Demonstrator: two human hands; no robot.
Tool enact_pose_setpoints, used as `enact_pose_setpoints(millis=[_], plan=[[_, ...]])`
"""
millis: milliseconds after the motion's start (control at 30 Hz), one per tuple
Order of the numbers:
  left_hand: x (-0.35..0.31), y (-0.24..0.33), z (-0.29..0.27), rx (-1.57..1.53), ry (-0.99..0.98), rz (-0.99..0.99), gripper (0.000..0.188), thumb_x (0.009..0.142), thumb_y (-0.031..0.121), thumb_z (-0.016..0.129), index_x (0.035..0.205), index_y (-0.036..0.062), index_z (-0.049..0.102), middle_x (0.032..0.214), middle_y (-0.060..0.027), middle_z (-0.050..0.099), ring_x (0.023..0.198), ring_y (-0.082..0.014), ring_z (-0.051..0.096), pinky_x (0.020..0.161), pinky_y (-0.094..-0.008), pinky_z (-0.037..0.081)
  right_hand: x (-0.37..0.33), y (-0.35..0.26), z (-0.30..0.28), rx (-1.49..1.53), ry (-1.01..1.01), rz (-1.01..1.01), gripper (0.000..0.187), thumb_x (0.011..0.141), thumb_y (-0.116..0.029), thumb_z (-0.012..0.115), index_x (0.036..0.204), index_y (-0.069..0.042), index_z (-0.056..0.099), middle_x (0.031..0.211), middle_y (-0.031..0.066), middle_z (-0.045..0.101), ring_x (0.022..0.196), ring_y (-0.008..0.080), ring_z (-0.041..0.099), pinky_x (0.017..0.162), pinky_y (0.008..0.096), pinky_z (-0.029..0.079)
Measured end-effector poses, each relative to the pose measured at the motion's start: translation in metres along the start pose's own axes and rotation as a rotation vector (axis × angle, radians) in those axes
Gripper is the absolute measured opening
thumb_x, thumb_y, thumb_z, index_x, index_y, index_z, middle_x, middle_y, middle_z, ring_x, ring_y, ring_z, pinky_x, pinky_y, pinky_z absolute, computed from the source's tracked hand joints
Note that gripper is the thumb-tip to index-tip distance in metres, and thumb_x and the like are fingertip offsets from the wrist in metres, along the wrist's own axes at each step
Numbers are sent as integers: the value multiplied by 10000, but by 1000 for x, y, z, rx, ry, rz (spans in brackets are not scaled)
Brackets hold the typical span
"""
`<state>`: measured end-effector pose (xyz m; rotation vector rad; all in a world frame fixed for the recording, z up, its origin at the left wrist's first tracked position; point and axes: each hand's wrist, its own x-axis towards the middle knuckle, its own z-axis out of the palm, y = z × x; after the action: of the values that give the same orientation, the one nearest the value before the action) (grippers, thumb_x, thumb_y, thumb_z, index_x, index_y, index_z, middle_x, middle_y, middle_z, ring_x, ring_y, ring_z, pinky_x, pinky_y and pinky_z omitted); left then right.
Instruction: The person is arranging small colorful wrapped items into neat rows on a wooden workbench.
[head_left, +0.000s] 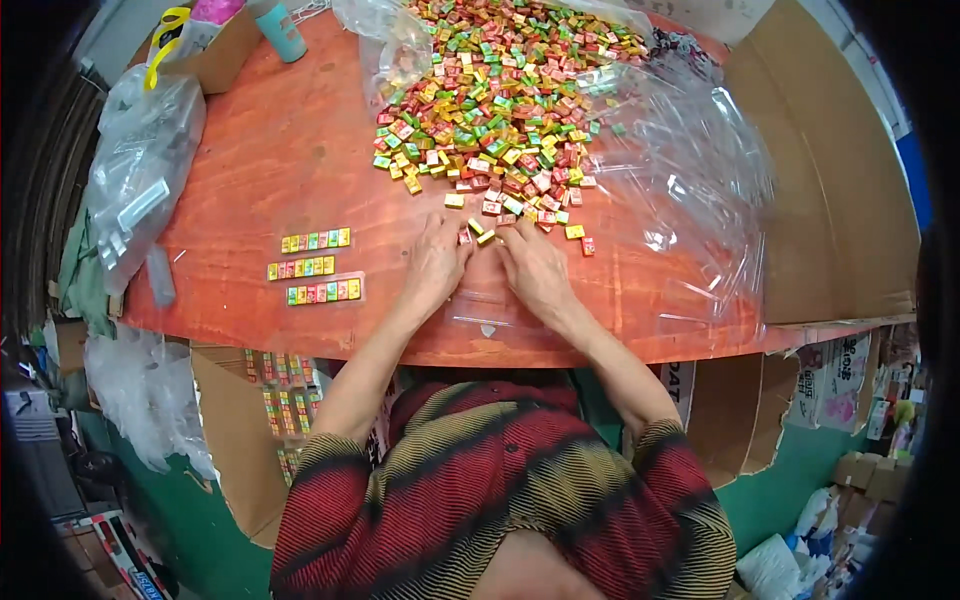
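Note:
A large heap of small coloured boxes (490,110) in red, yellow and green covers the far middle of the table. At its near edge my left hand (436,268) is closed, with a small red box (465,237) between thumb and fingertips. To the right, my right hand (541,272) has its bent fingertips on a small reddish box (506,220). A small yellow box (486,238) lies between the hands. Just below them a clear plastic tray (480,308) lies flat, its outline faint. On the left are three filled rows of boxes (324,291) in clear trays.
Clear plastic trays (690,190) are piled on the right, beside a tall cardboard box (810,180). A plastic bag (150,160) and a turquoise cup (280,32) stand at the left. Below the table's edge an open carton (232,420) holds more filled trays.

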<state>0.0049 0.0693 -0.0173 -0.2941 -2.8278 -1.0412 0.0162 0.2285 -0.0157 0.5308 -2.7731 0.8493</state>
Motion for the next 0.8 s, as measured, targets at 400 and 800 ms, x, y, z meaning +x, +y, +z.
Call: enact_pose_setpoints(millis=[400,800], plan=[[-6,-19,-8,41,28,-50,261,699,112,681,908,10,561,854,-170,512,788,-357,545,667,-435,443,25,-9,24,-28,-40,-71,328,754,-10,481,1075,54,466,863,205,537,791,354,550,635,418,478],[-6,-15,-14,63,55,-51,216,724,100,653,905,9,576,858,-147,537,771,-311,564,679,-394,453,30,2,19,195,-59,46,236,798,-26,491,1031,7,504,895,210,493,815,383,518,710,438,440]])
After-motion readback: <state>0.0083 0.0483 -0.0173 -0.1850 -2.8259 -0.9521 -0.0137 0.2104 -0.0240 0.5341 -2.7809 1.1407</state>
